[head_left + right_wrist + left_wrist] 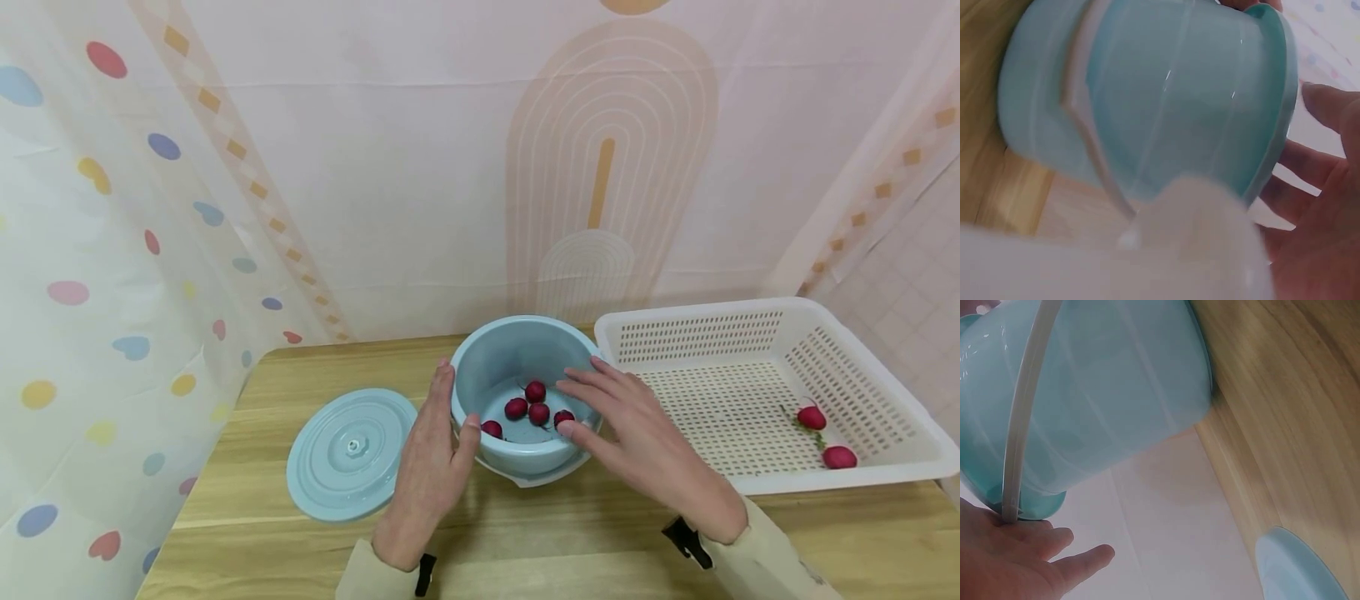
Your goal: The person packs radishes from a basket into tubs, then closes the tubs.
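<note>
A light blue bucket (pixel 527 454) stands upright on the table with several red radishes (pixel 538 414) on its bottom. Its pale handle (pixel 1019 425) hangs down against the front. My left hand (pixel 435 458) lies along the bucket's left side, fingers extended near the rim, thumb apart. On the other side my right hand (pixel 637 425) has its fingers spread at the right rim, some of them reaching over it. In the right wrist view, those fingers (pixel 1300 162) are at the bucket's rim; whether they press on it I cannot tell.
Left of the bucket a round light blue lid (pixel 330 467) lies flat on the wooden table (pixel 247 533). To the right stands a white perforated basket (pixel 697 408) holding two radishes (pixel 839 457). A patterned curtain (pixel 420 208) hangs behind the table.
</note>
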### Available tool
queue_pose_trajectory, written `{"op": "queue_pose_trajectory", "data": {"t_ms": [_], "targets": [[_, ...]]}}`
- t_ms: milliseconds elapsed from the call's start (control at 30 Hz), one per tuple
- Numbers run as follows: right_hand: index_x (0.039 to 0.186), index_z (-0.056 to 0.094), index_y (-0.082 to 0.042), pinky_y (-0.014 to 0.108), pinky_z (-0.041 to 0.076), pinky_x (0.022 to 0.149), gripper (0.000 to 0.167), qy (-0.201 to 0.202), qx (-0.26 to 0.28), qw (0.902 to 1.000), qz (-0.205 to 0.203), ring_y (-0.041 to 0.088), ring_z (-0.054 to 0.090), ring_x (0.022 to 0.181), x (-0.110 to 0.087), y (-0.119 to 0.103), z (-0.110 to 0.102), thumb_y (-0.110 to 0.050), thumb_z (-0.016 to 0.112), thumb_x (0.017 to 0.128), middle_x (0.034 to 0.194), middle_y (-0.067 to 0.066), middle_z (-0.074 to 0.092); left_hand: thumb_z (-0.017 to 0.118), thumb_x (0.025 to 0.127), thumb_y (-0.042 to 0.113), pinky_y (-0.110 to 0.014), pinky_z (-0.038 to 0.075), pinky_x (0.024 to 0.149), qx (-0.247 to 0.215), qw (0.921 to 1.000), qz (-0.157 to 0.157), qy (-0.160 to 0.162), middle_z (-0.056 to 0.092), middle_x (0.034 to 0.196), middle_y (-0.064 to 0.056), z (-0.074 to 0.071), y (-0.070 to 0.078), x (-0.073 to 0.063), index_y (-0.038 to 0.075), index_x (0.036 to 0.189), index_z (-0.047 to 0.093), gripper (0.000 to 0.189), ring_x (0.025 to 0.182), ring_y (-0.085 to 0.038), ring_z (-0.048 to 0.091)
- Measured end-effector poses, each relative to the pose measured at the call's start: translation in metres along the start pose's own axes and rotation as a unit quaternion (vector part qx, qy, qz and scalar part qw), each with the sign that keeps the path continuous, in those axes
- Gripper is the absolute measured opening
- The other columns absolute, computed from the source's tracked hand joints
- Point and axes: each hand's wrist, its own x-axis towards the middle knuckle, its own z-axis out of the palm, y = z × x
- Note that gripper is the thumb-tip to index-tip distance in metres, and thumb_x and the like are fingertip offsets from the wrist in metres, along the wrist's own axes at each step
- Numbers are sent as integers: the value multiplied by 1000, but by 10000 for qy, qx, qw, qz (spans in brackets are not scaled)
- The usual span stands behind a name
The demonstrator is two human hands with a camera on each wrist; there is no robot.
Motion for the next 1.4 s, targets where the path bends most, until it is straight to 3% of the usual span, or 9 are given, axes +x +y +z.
{"op": "queue_pose_trajectory", "data": {"t_ms": [300,533,633,733,900,1067,1133,1300,1400], "targets": [[144,62,-13,59,23,122,50,314,-73,9994,-132,32,36,151,-23,13,-22,-34,70,99,155,1,53,52,105,31,-52,36,117,45,10000,-38,0,26,170,-10,-3,-1,1,4,163,27,69,153,-30,31],[139,66,-10,38,17,127,46,967,-244,9945,-309,31,42,147,-37,31,-40,-24,74,96,147,6,60,53,105,30,-52,35,118,15,10000,-58,-11,25,170,-9,-2,-1,1,5,164,27,69,154,-30,30],[136,67,-7,33,18,126,45,1349,-298,9886,-596,24,44,146,-43,44,-47,-35,68,100,143,9,63,52,105,31,-52,35,118,14,10000,-44,-17,25,170,-9,-2,-2,1,5,164,26,69,154,-30,30],[131,69,-3,34,20,126,55,1749,-441,9796,-888,15,44,146,-48,60,-53,-50,56,105,137,12,67,52,105,32,-52,35,118,11,10000,-31,-21,25,170,-9,-1,-2,1,5,164,26,69,154,-30,30],[122,71,2,37,23,125,65,2209,-761,9676,-963,8,44,143,-58,85,-62,-57,49,105,126,19,70,51,105,32,-52,35,118,3,10000,7,-3,26,170,-11,0,-2,1,4,163,27,69,153,-31,31],[125,69,3,30,22,124,63,2033,-930,9725,-656,4,42,142,-72,101,-76,-54,52,105,128,24,67,54,104,27,-53,35,118,0,10000,59,42,28,169,-13,1,-1,1,2,162,28,69,153,-31,33],[127,69,2,25,35,114,54,1938,-1044,9743,-471,7,52,129,-77,106,-81,-45,59,103,131,22,67,54,104,26,-53,35,118,5,10000,64,43,28,169,-13,1,-1,1,2,162,28,68,153,-31,33],[132,66,-1,9,30,102,40,1623,-1288,9782,155,27,58,99,-88,118,-91,-22,70,98,131,23,66,52,105,29,-52,35,118,14,10000,38,1,27,169,-13,1,0,1,2,163,27,68,153,-31,32],[133,65,-2,12,21,115,41,1336,-1329,9811,443,42,60,108,-92,127,-97,-20,72,97,129,26,66,51,106,30,-52,34,119,14,10000,10,-31,27,169,-13,1,0,1,3,163,27,68,153,-31,32]]}}
